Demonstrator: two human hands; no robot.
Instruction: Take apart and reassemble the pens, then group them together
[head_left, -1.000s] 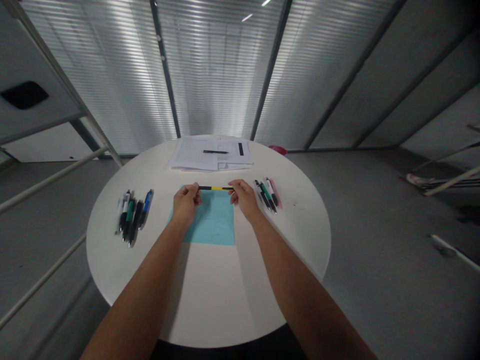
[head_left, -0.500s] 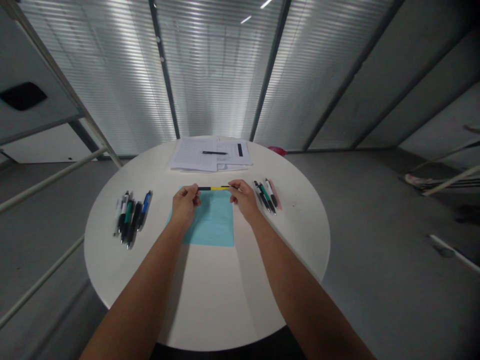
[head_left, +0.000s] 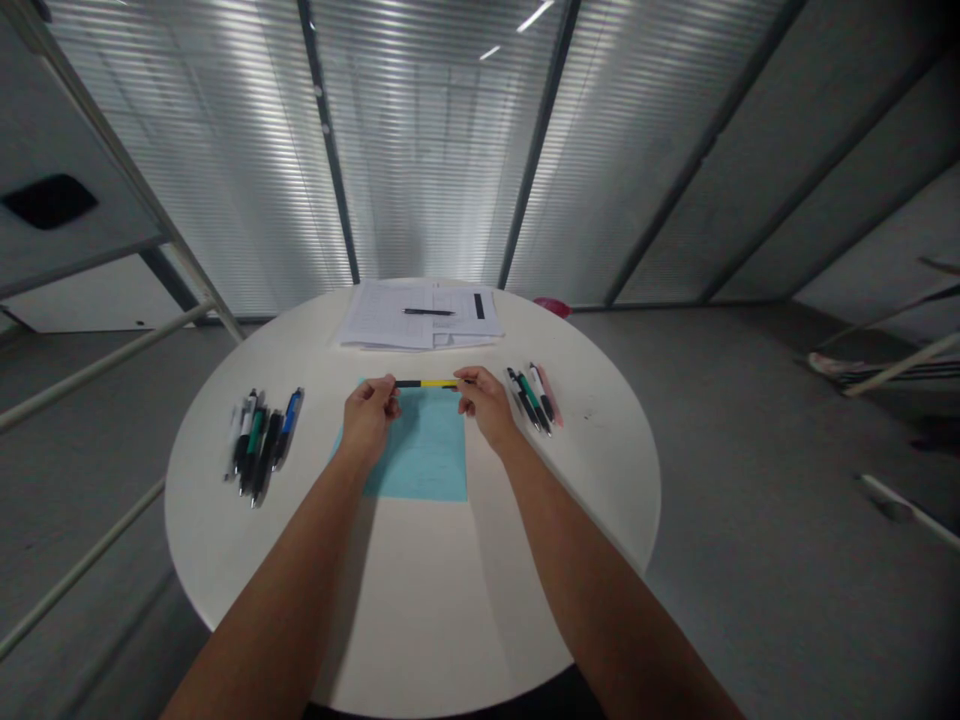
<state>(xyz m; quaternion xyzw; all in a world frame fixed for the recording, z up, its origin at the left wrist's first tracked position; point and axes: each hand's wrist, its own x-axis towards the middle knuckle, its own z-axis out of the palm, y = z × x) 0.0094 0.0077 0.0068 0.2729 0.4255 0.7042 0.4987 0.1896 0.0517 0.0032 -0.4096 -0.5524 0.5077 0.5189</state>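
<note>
A yellow and black pen [head_left: 435, 383] is held level between my two hands, above the far part of a light blue sheet [head_left: 420, 450]. My left hand [head_left: 370, 412] pinches its black end. At the other end, the fingers of my right hand [head_left: 484, 400] are closed on the yellow part. To the left lies a group of several pens [head_left: 257, 445], black, green, white and blue. Several more pens [head_left: 531, 398] rest on a pink slip [head_left: 551, 395] just right of my right hand.
The round white table [head_left: 427, 600] carries a stack of printed papers [head_left: 386, 325] at its far side, with a dark pen [head_left: 428, 312] on top. Blinds stand behind. A white metal frame [head_left: 105, 365] is at the left, and a red object [head_left: 553, 306] lies beyond the table.
The whole view has shifted slightly, so the table sits a little lower. Both hands keep their hold on the pen, its yellow end now slightly lower beside my right fingers.
</note>
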